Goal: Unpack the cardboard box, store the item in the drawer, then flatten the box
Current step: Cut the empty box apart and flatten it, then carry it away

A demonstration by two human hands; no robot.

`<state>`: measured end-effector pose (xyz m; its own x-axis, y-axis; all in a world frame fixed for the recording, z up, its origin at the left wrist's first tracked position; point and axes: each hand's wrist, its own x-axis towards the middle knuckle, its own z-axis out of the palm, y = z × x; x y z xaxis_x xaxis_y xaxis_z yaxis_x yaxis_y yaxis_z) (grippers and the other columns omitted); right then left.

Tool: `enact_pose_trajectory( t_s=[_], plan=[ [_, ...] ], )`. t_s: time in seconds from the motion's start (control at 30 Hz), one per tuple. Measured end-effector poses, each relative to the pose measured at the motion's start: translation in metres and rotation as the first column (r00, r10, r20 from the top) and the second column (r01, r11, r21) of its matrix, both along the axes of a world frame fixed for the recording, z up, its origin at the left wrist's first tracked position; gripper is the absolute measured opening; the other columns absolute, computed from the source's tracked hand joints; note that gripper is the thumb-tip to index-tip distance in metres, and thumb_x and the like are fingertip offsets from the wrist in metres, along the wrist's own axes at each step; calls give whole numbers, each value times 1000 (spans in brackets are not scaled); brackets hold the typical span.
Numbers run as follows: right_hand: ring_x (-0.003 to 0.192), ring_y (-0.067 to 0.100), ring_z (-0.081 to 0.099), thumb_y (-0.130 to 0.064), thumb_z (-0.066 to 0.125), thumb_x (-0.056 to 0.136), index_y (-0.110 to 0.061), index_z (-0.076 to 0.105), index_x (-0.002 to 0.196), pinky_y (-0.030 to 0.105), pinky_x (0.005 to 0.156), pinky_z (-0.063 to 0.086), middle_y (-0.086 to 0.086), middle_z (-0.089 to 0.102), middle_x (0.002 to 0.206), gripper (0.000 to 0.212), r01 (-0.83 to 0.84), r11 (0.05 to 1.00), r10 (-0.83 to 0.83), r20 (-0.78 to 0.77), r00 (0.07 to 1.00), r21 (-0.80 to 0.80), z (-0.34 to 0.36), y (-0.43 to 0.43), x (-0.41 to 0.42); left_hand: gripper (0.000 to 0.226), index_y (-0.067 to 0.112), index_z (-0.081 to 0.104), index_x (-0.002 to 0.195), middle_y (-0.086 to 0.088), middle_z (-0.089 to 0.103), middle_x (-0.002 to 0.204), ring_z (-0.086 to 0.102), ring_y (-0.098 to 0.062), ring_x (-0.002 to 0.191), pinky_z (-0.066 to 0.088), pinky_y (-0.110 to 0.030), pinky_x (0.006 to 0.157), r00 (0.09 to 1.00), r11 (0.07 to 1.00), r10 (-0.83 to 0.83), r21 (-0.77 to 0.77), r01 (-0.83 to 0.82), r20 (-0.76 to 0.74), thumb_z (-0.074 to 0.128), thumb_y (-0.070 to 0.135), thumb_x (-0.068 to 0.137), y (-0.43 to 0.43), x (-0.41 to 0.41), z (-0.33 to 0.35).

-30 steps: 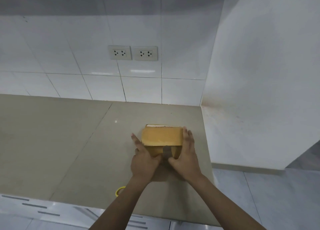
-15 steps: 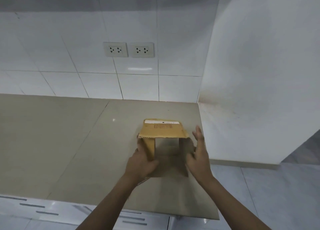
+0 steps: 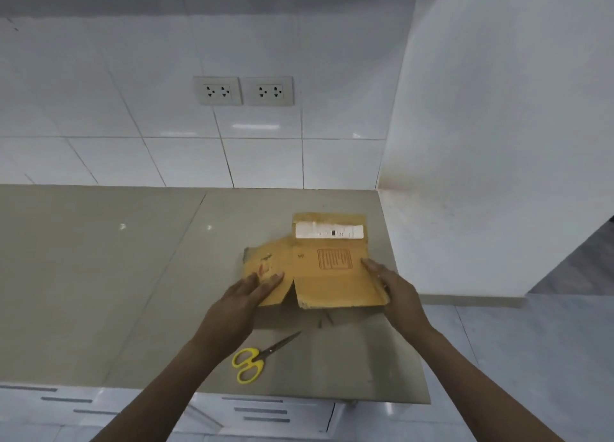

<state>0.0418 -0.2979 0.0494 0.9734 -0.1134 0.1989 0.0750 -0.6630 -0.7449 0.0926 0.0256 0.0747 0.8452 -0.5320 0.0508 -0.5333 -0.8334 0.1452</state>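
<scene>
The brown cardboard box (image 3: 325,272) lies collapsed almost flat on the beige counter (image 3: 133,275), near its right end. A white label strip runs along the far flap. My left hand (image 3: 246,295) presses palm down on the box's left flap, fingers spread. At the box's right edge my right hand (image 3: 395,288) rests with fingers extended along the cardboard. The near edge of the box is lifted slightly off the counter. The unpacked item is not in sight.
Yellow-handled scissors (image 3: 259,358) lie on the counter just in front of the box, near the front edge. White drawer fronts (image 3: 262,411) with dark slot handles run below the counter. A tiled wall with two sockets (image 3: 244,91) stands behind; a white wall bounds the right side.
The box stood upright between my hands, then opened as a hollow sleeve; now it lies pressed down flat. My hands moved apart onto its left flap and right edge. The scissors have come into sight.
</scene>
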Motion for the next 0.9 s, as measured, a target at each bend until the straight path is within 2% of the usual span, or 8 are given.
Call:
enact_pose_trajectory(
  t_s=[0.1,0.2,0.3,0.43,0.57,0.63,0.77,0.9],
  plan=[
    [100,19,56,-20,50,95,-48,11,144,24,83,44,4,52,110,68,-150,942,77,-242,967,-299,-24,2,-4,85,50,-8,145,-5,7,163,25,-27,144,45,-43,101,993,993,8,119,6,-115,37,3,91,0,-2,-26],
    [109,29,56,-16,49,94,-43,16,147,37,93,47,11,55,118,68,-198,907,29,-412,911,-373,-36,7,-2,81,50,-5,147,-6,6,163,16,-27,147,42,-52,102,982,968,27,251,21,-188,41,14,92,-1,-3,-51],
    [109,27,56,-16,45,95,-38,17,149,38,90,48,11,56,121,64,-248,854,-4,-482,876,-458,-43,9,1,76,49,0,148,-9,5,162,12,-33,147,36,-57,104,975,947,43,320,30,-218,45,22,94,-1,-5,-66],
    [120,28,47,-36,60,85,-42,19,147,42,94,37,8,47,126,75,-326,866,9,-640,768,-379,-31,0,12,67,53,4,146,-2,-5,163,-1,-30,149,15,-72,107,940,944,24,318,91,-340,43,52,91,2,7,-68],
    [146,29,13,-75,67,51,-41,7,149,55,116,19,1,10,160,120,-451,873,131,-800,585,-187,0,-18,24,81,53,-3,145,5,-17,162,-20,-25,147,0,-73,109,869,983,52,179,43,-492,43,70,80,13,32,-57],
    [148,29,5,-82,64,51,-44,11,148,59,117,14,-4,2,162,117,-388,899,104,-762,639,-203,7,-16,34,92,54,-6,144,2,-21,161,-22,-25,147,0,-70,110,890,988,88,152,-21,-447,42,83,72,10,44,-52],
    [149,26,5,-75,51,78,-43,17,148,59,116,13,-6,3,163,84,-309,884,29,-617,786,-352,-14,26,61,108,54,-11,143,-2,-29,158,-26,-32,144,-3,-75,107,870,977,107,214,-1,-482,42,93,57,-19,61,-55],
    [148,30,-12,-75,31,84,-43,-3,149,64,114,7,-1,-13,162,80,-312,814,-61,-607,792,-490,-60,54,63,102,61,-21,135,-1,-37,154,-35,-34,140,-6,-78,103,858,968,137,252,-9,-495,31,98,55,-40,62,-77]
  ],
)
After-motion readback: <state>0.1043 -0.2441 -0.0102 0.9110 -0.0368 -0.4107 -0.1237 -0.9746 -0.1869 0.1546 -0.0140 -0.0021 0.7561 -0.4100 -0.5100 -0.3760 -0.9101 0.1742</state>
